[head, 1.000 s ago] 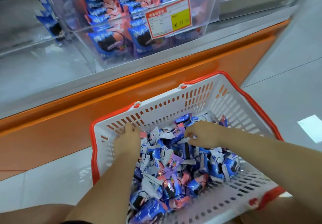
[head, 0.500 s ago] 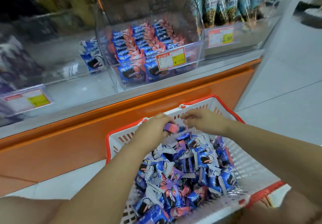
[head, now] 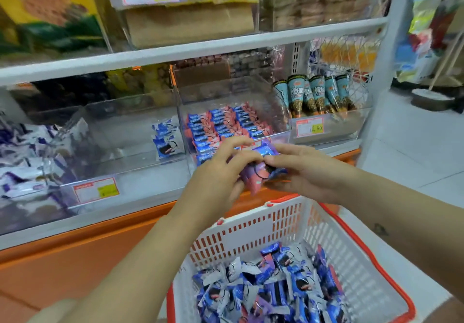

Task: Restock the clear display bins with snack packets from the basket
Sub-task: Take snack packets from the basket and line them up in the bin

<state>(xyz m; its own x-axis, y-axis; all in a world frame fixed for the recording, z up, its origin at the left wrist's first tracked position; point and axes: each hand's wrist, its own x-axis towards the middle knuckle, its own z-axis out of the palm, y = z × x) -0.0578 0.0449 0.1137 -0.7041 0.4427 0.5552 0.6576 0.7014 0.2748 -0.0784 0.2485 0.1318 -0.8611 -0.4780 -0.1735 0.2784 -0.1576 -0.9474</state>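
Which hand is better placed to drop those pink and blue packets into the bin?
Probably left: both grip the packets, but the left hand is squarely before the pink-and-blue bin, while the right hand sits toward its right corner.

Two hands are seen, the left hand (head: pixel 221 172) and the right hand (head: pixel 308 172). A small bunch of packets (head: pixel 258 172) is held between them; at least two can be made out, but the exact number cannot be told. One basket (head: pixel 251 237) is counted, and the loose packets (head: pixel 271 287) in it are too many to number. Five cone packs (head: pixel 316 94) are counted in a line. Three rows of pink-and-blue packets (head: pixel 226 124) are counted, and roughly four white-and-blue packets (head: pixel 167 139). Four price labels (head: pixel 309 126) are plainly seen.
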